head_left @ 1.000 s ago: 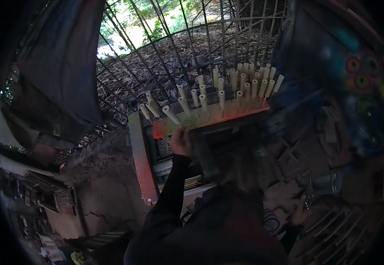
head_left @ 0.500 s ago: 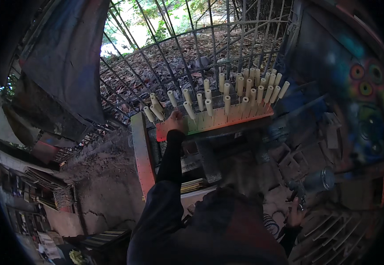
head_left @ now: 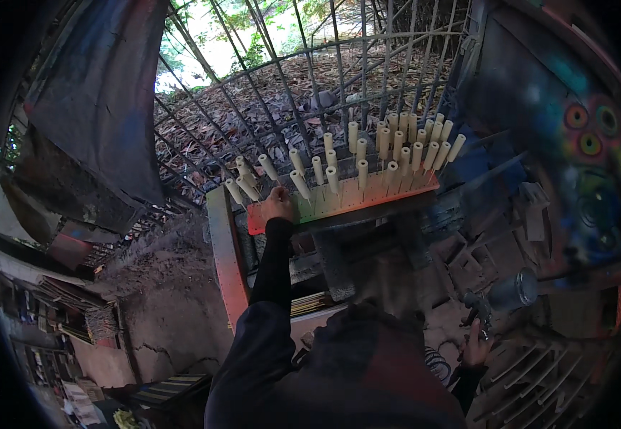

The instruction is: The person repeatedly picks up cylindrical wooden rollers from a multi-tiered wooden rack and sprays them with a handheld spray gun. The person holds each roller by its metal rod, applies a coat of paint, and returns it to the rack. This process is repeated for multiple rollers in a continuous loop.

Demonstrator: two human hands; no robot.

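My left hand (head_left: 279,206) is at the left part of a red, orange and green painted board (head_left: 350,200) full of small holes. Its fingers are closed in a pinch, seemingly round the thin stick below a cream tube (head_left: 267,168); the fingertips are partly hidden. Several more cream tubes (head_left: 363,174) stand on thin sticks along the board, most crowded at its right end. Low at the right, my right hand (head_left: 477,348) is wrapped round the handle of a spray gun (head_left: 478,307) with a grey metal cup (head_left: 514,289).
A second painted board (head_left: 226,264) runs toward me on the left. Behind the tubes is a barred fence (head_left: 310,79) with dry leaves beyond. A dark cloth (head_left: 103,93) hangs at the left, a paint-spattered panel (head_left: 589,164) at the right. Pale rods (head_left: 539,375) lie at lower right.
The view has shifted slightly, so the board and tubes sit a little further left. My left hand stays at the same tube; my right still holds the spray gun.
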